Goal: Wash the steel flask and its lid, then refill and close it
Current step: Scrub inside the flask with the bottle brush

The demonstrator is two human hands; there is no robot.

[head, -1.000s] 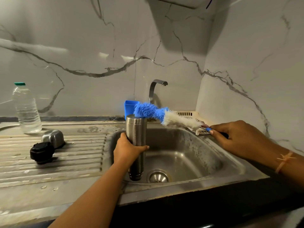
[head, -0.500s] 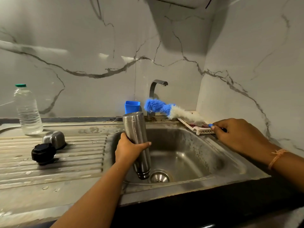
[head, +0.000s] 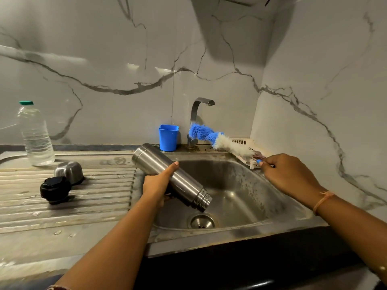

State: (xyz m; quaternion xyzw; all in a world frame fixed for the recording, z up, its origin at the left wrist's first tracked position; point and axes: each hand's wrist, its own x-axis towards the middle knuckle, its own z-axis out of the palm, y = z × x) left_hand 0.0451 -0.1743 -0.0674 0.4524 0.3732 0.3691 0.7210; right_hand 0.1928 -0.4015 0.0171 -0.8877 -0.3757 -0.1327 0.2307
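Observation:
My left hand point(head: 158, 181) grips the steel flask point(head: 184, 183) around its middle, over the sink basin point(head: 240, 191). The flask is tilted, its open threaded mouth pointing down and right toward the drain point(head: 201, 221). My right hand point(head: 287, 174) holds the handle end of a blue and white bottle brush point(head: 217, 140), which lies along the sink's back right rim. The black inner lid point(head: 54, 189) and the steel cup lid point(head: 69, 171) sit on the ribbed drainboard point(head: 94, 197) to the left.
A clear plastic water bottle point(head: 35, 135) with a green cap stands at the back left. A blue plastic cup point(head: 168, 137) and the steel tap point(head: 199, 114) are behind the basin. A white slotted tray point(head: 244, 143) lies in the back right corner by the marble wall.
The flask went from upright to tipped over, mouth now pointing down into the basin. The brush moved away from the flask to the right and down onto the sink's back rim.

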